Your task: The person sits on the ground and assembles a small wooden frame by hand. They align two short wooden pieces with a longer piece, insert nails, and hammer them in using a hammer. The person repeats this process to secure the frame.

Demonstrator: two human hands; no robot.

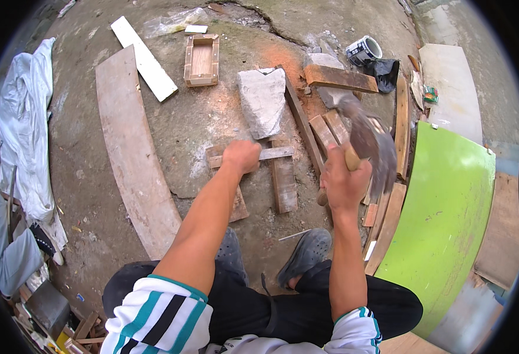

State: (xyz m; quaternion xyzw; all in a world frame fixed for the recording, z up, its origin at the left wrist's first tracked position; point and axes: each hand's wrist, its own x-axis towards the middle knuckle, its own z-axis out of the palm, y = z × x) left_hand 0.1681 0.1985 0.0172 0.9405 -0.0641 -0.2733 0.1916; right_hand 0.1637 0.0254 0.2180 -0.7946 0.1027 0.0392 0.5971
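Left hand point(241, 156) closed in a fist pressing down on thin wooden strip point(274, 153) at frame centre, grey stone block point(262, 101) at twelve o'clock of it, right hand point(343, 183) wrapped around handle of motion-blurred hammer point(370, 144), green curved panel point(448, 218) at three o'clock.

A round paint can point(364, 49) with a black-and-white printed label lies tipped on the ground at the far right, just beside a black plastic bag point(384, 72). A clear, crumpled plastic bag point(174, 22) lies at the far edge, near a small white flat packet point(196, 29).
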